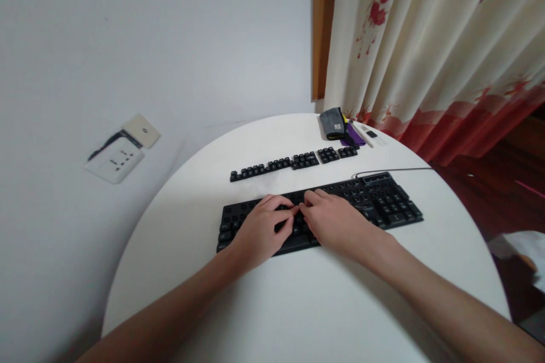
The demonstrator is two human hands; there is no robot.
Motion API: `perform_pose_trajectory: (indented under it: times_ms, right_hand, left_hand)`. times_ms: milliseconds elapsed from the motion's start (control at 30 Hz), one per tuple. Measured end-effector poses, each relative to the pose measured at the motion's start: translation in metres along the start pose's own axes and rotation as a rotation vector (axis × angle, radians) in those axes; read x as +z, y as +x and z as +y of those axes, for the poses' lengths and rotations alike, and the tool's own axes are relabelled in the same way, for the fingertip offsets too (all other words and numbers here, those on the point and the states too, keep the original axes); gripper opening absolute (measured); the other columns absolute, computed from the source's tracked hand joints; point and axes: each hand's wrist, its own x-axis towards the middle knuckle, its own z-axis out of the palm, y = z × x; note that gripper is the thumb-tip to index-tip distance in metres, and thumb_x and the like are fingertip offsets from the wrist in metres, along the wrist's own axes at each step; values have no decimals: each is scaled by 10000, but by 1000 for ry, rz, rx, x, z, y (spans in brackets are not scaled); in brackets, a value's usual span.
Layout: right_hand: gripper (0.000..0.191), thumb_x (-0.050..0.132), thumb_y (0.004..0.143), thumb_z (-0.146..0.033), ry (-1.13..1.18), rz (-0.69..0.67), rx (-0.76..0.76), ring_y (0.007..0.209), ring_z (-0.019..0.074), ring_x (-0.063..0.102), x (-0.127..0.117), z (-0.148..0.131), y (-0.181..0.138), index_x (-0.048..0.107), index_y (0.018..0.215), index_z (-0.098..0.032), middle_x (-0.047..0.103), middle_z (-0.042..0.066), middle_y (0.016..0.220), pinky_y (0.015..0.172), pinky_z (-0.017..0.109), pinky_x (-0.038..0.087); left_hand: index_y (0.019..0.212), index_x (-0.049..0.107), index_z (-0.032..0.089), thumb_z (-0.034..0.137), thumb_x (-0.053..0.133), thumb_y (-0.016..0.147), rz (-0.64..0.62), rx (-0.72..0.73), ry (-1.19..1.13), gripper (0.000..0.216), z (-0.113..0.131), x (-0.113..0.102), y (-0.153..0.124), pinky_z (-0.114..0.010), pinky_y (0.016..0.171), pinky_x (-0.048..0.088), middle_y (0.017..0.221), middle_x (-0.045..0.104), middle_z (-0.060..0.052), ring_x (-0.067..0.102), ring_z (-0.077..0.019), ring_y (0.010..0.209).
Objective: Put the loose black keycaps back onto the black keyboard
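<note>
A black keyboard (395, 198) lies on the white round table, several keycaps off its upper rows. Over its middle is my left hand (266, 224), thumb and index fingertip pinched together. My right hand (334, 218) rests on the keys just beside it, fingers bent and closed, its fingertips almost touching the left ones. Whatever is between the fingertips is too small and covered to make out. Behind the keyboard, loose black keycaps (279, 164) stand in a long row of small groups.
A grey pouch (333, 123), a purple cloth (353, 135) and a white pen-like stick (361, 135) lie at the table's (272, 306) back edge. The keyboard cable (400, 169) runs off to the right. A wall with a socket (116, 160) borders the left; a curtain (409, 39) hangs behind.
</note>
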Motion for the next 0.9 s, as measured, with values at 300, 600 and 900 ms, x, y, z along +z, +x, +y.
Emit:
perform_pose_trajectory:
  times_ms: [300, 600, 900]
  right_hand:
    - [296, 395, 933, -133, -30, -99, 56, 921, 231, 564, -9, -3, 0, 670, 1043, -116, 619, 138, 1027, 722, 323, 444]
    - [289, 405, 898, -118, -46, -104, 37, 905, 241, 567, -7, -2, 0, 670, 1014, -117, 625, 129, 996, 698, 330, 449]
    - [256, 438, 876, -116, -52, -137, 33, 901, 239, 562, -6, -3, 2, 674, 978, -120, 616, 135, 1006, 708, 323, 449]
  left_hand:
    - [921, 752, 200, 127, 535, 876, 8, -13, -2, 233, 0, 0, 2, -361, 913, 479, 994, 663, -61, 594, -192, 951]
    - [917, 752, 192, 130, 531, 871, 6, -25, -14, 234, 0, 0, 2, -348, 895, 488, 993, 661, -62, 602, -186, 932]
    - [911, 751, 201, 132, 533, 874, -3, -34, -6, 232, 0, 0, 2, -358, 906, 488, 996, 653, -61, 599, -192, 942]
